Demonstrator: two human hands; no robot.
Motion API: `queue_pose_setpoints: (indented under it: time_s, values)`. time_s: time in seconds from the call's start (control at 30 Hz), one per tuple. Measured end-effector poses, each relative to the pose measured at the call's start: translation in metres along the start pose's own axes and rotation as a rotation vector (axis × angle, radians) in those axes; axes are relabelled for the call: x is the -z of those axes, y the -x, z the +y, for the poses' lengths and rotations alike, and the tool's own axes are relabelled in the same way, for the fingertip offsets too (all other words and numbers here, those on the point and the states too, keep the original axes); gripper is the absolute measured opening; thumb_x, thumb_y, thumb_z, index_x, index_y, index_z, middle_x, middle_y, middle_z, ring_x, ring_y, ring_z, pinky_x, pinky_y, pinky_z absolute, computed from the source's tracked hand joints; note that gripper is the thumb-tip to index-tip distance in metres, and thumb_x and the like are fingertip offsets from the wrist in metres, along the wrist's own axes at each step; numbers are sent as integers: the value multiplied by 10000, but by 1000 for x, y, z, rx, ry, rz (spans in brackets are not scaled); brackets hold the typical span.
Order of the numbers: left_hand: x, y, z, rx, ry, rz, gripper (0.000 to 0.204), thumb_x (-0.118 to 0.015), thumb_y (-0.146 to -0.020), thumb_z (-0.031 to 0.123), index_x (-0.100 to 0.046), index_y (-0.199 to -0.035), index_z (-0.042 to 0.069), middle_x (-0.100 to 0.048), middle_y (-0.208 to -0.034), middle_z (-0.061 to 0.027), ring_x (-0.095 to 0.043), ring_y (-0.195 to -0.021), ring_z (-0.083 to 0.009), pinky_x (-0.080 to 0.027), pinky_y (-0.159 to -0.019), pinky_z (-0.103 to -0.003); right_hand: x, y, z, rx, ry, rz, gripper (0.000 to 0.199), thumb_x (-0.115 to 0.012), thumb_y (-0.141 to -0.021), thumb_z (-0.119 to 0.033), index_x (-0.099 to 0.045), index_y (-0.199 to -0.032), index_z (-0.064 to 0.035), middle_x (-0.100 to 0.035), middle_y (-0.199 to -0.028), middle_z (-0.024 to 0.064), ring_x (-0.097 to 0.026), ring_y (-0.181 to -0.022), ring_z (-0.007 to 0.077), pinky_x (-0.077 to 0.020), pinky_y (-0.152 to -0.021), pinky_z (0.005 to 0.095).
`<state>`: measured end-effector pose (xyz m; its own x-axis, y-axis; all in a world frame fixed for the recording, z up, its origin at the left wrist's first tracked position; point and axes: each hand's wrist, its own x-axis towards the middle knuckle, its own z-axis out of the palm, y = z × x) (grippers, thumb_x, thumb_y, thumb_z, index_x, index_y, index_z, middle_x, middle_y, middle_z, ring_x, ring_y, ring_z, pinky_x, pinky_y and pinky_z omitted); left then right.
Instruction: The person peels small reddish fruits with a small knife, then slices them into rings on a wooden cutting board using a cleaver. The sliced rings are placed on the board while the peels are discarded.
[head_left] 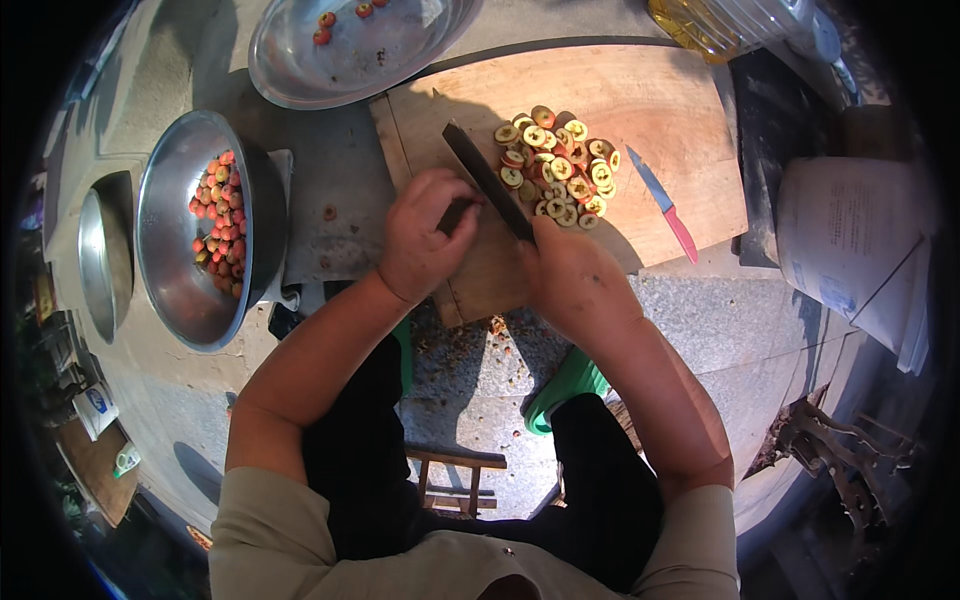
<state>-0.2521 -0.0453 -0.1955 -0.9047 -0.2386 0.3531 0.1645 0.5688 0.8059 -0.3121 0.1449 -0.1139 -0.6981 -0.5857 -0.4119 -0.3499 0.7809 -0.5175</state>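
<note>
My right hand [583, 277] is closed around the handle of a kitchen knife [488, 180], its broad dark blade slanting up and left over the wooden board [660, 110]. To the left of the blade, my left hand [430, 232] is curled above the board's near left part, thumb and fingertips close together. Whatever they may pinch is hidden. Beyond the knife lies a heap of sliced red fruit [560, 165], pale rounds with cored centres that look like hawthorn. A small knife with a red handle [680, 234] rests on the board to the right of the heap.
A steel bowl [160, 190] of whole red fruits stands at left, beside another metal basin [95, 250]. At the far side, a metal basin [290, 85] holds several fruits. A white bucket [850, 230] and a clear jug of yellow liquid [715, 25] are at right. Scraps litter the floor.
</note>
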Motion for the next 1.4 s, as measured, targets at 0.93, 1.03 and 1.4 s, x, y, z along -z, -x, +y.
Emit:
queue_pose_setpoints:
  time_s: [0.93,1.03,1.4]
  values:
    - [0,-1,-2,-82,-128,-2,221,-754,-759,-17,-665,-953,39,-663,-960,-148,-662,-856,-354,-547,-751,-407,-8,-6,2,68,60,-10,229,-538,-1030,-263,-562,-1037,-36,-691,-836,248,-682,-849,461,-515,-742,575]
    - [-2,1,0,-79,-136,-19,226,-753,-760,-16,-664,-958,45,-663,-970,-146,-660,-861,-356,-550,-755,-408,-7,-6,6,38,63,10,220,-536,-1025,-249,-562,-1043,-31,-689,-834,253,-678,-850,471,-514,-743,575]
    - [22,-71,5,-53,-39,184,224,-706,-870,-24,-655,-1079,38,-630,-1077,-105,-633,-845,-177,-537,-766,-304,11,22,12,-22,-65,117,267,-591,-997,-183,-579,-1215,-29,-694,-932,282,-667,-830,497,-512,-712,580]
